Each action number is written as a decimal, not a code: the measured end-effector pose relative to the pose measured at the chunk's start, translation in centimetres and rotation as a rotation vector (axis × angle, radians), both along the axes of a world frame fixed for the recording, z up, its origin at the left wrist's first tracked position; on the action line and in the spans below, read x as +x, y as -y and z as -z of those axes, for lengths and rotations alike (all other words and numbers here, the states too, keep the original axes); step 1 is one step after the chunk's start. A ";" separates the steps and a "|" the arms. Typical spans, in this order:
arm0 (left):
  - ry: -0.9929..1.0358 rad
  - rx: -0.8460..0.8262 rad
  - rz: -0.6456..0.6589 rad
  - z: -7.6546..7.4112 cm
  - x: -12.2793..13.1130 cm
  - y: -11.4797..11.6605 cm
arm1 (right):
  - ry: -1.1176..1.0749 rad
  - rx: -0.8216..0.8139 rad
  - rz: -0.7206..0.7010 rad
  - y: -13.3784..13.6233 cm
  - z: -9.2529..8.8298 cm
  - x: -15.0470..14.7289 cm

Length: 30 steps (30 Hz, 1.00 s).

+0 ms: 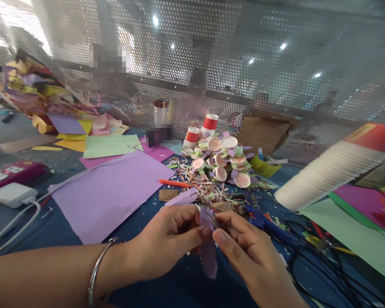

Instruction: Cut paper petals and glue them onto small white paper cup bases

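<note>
- One dark pink power strip (14, 175) sits far left, white charger (13, 194) right by it, white cable looping toward the edge
- Behind that, a messy heap of colourful paper (40, 87)
- Next along, a pale green sheet (112, 145) and a big purple sheet (112, 190) lying flat on the blue table (141, 295)
- Left hand (168, 244), silver bangle (92, 278) at the wrist, is pinching a purple strip (209, 259) between thumb and fingers; the strip hangs down between the two hands, above the table
- Past that hand: a brown block (168, 195) and an orange stick (175, 183), with a clear jar (160, 114) further back
- Middle has a pile of paper scraps (208, 190), plus a cluster of round discs (220, 160) with reddish patterns and a couple of red-and-white cups (209, 124) behind
- Right hand (252, 252) has its fingers curled round a small metal tool (212, 219) up against the strip, though most of the tool is hidden so can't tell exactly what it is
- Beyond it, folded cardboard (265, 130), a blue glue gun (271, 224) and black cable (295, 261)
- Far right, a tilted stack of paper cups (327, 171) near some coloured sheets (356, 239)
</note>
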State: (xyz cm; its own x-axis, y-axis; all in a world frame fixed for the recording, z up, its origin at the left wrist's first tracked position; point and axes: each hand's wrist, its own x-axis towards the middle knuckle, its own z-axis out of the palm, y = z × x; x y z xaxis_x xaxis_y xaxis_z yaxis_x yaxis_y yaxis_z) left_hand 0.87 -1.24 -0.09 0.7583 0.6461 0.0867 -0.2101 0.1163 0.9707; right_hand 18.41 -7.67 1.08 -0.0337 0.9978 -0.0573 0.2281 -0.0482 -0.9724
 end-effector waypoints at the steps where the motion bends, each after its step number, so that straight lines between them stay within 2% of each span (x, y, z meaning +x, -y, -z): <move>1: 0.001 0.003 0.005 0.0 0.0 0.0 | -0.009 0.019 0.000 0.0 -0.1 -0.2; 6: -0.026 -0.026 -0.043 0.4 0.0 0.2 | -0.039 0.047 -0.019 0.2 -0.3 -0.6; 10: 0.016 -0.082 -0.015 0.5 0.0 0.1 | 0.030 0.029 0.021 0.3 -0.2 -0.6; 16: 0.010 -0.085 -0.020 0.1 0.1 0.0 | 0.133 0.088 0.064 0.3 -0.2 -0.5; 20: 0.025 -0.074 -0.019 -0.1 0.1 0.1 | 0.127 0.088 0.065 0.4 0.0 -0.5; 30: -0.009 -0.062 -0.003 0.6 0.0 0.1 | 0.162 0.134 0.042 0.5 0.1 -0.3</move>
